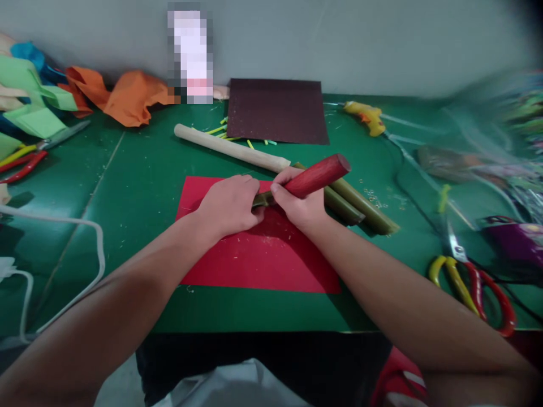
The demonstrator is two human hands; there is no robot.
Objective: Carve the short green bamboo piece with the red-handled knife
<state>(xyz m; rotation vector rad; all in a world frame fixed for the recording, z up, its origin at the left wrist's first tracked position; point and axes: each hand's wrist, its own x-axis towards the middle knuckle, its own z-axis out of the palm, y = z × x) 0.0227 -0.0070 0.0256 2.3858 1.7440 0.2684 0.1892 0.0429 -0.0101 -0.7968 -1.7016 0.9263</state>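
Note:
My right hand (pixel 302 200) is wrapped round a tool with a thick red wooden handle (pixel 324 174), tilted up to the right. Its working end is hidden by my fingers. My left hand (pixel 231 204) is closed on a short olive-green bamboo piece (pixel 265 198), which shows only in the gap between the two hands. Both hands are over a red sheet (pixel 263 263) sprinkled with small shavings. Two more green bamboo pieces (pixel 367 206) lie just beyond my right hand, beside a pale wooden stick (pixel 231 147).
A dark sheet (pixel 278 110) lies at the back, near a yellow glue gun (pixel 365 116). Large scissors with red and yellow handles (pixel 477 282) rest at right, another pair (pixel 31 155) at left. Orange crepe paper (pixel 131 99) and a white cable (pixel 99 243) are on the left.

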